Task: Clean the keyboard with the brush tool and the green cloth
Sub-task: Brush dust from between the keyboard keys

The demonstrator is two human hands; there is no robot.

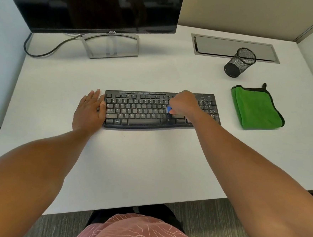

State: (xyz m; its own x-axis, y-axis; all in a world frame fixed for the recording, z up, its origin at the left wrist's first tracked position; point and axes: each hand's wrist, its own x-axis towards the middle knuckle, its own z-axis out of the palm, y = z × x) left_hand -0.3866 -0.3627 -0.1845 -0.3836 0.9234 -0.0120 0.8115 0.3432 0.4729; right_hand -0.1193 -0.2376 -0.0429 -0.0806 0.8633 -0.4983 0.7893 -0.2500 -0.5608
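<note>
The right hand (pixel 184 103) clenches a blue brush (pixel 169 109), its tip on the keyboard (pixel 145 112) just below the grip. The left hand (pixel 89 110) lies flat, released, against the keyboard's left edge. The cloth (pixel 255 108) lies well right.

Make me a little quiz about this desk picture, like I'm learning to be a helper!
1. True or false: the green cloth is lying on top of the keyboard.
2. Which hand holds the brush tool? A) left hand B) right hand C) neither
3. Fill in: the black mesh cup stands behind the ______ cloth.

Key:
1. False. The cloth lies on the desk, to the right of the keyboard and apart from it.
2. B. The right hand's grip is round the blue brush over the keys; the left hand rests flat at the keyboard's left end.
3. green
</note>
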